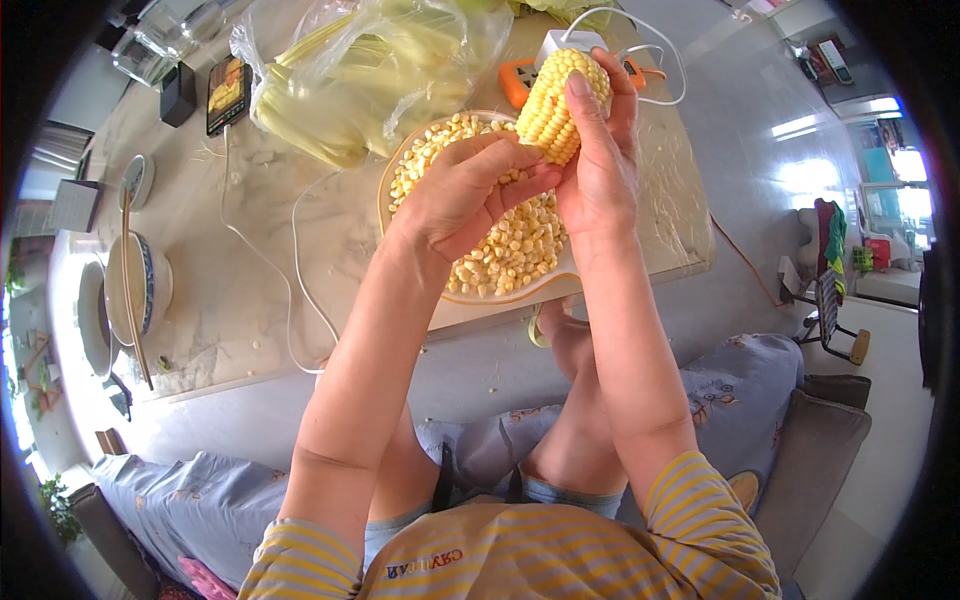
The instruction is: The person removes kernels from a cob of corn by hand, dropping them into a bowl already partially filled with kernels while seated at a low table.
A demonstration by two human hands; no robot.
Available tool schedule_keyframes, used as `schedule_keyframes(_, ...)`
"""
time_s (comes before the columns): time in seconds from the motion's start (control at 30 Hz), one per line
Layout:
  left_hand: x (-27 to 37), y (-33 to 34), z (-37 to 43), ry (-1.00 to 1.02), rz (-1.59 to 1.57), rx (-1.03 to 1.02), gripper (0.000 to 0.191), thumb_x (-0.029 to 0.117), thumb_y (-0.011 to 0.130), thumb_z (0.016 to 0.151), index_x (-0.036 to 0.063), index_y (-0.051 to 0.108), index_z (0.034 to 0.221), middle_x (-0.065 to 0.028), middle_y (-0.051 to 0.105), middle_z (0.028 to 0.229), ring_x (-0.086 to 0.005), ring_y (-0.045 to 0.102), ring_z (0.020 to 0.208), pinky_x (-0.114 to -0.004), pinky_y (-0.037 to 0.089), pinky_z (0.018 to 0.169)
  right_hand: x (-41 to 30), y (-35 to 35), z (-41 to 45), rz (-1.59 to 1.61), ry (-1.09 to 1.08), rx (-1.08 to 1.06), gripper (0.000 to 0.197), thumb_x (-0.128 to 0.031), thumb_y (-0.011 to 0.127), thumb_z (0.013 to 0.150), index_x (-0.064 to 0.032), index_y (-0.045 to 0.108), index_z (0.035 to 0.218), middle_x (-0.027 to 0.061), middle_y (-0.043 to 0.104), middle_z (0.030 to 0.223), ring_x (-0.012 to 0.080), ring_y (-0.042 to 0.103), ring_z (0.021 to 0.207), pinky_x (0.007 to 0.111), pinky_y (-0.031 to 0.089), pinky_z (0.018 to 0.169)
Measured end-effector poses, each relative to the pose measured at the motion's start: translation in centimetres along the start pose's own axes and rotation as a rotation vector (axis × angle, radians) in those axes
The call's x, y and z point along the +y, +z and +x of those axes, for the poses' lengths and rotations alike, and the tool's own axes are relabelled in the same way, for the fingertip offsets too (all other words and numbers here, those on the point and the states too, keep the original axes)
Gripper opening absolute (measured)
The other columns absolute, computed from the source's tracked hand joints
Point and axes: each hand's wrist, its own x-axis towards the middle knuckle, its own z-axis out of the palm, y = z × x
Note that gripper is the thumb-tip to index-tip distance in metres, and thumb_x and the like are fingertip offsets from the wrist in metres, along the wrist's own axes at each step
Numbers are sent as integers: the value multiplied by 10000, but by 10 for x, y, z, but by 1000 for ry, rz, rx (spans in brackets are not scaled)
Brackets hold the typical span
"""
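Observation:
A husked ear of yellow corn (555, 105) is held tilted in my right hand (604, 161), the thumb lying along its upper side and the fingers behind it. My left hand (476, 187) is at the lower end of the ear, its fingertips touching the kernels there; whether it pinches loose kernels cannot be told. Rows of kernels remain on the visible side of the ear. Under both hands sits a plate (384, 176) with a yellow-brown rim, heaped with loose corn kernels (506, 259). My left hand and wrist cover part of the heap.
A clear plastic bag of corn husks (352, 90) lies behind the plate. An orange power strip (517, 84) with a white charger (566, 45) is at the back right. A phone (227, 94), white cable (251, 251), bowl (157, 281) and chopsticks (127, 277) are on the left; corn silk lies at right.

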Motion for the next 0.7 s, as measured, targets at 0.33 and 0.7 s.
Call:
schedule_keyframes(0.33, 2, -1, -1, 26, 74, 10, 213, 62, 488, 829, -99, 532, 960, -139, 560, 987, -202, 586, 858, -278, 506, 804, 2, 8, -5, -92, -6, 4, 421, -114, 648, 786, -126, 436, 1150, 16, 483, 994, 105, 491, 878, 251, 452, 734)
schedule_keyframes(0.7, 2, 0, -2, 55, 173, -81, 284, 53, 523, 840, -111, 485, 1069, -154, 564, 1011, -194, 589, 901, -256, 492, 840, -4, -2, 4, 76, 41, 64, 401, -138, 648, 796, -133, 432, 1134, 39, 532, 1003, 147, 542, 876, 299, 492, 730)
